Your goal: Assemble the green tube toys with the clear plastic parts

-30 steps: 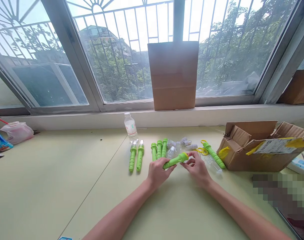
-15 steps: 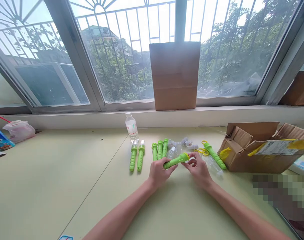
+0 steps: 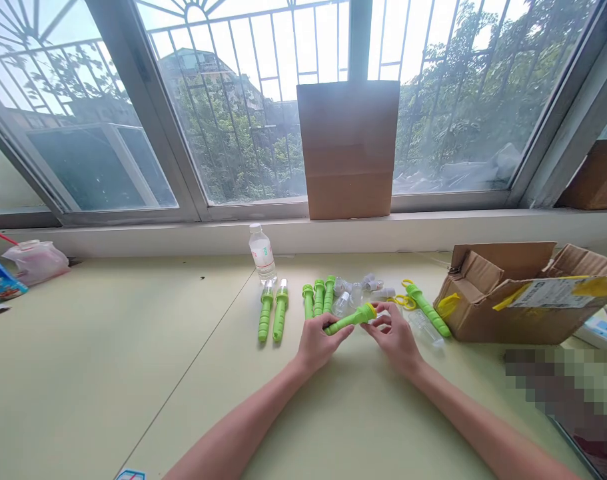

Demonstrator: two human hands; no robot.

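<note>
My left hand (image 3: 317, 343) is closed around the lower part of a green ribbed plastic handle (image 3: 352, 319), tilted up to the right. At its flared yellow-green collar, the fingertips of my right hand (image 3: 396, 339) are pinched together against the rim. Behind my left hand stand several matching green handles (image 3: 319, 298) side by side. Two more green handles (image 3: 280, 315) with clear tips lie to the left. Clear plastic caps (image 3: 356, 293) are heaped just beyond my hands. To the right lie another green handle (image 3: 429, 311), yellow rings (image 3: 407, 303) and a clear tube (image 3: 427, 328).
An open cardboard box (image 3: 528, 310) sits at the right. A water bottle (image 3: 263, 257) stands at the back near the sill. At far left are a blue packet (image 3: 2, 279) and a pink bag (image 3: 36, 261). A cardboard sheet (image 3: 350, 153) leans against the window.
Both hands stay in nearly the same place on the green handle, which has tipped very slightly. The whole view has shifted a little.
</note>
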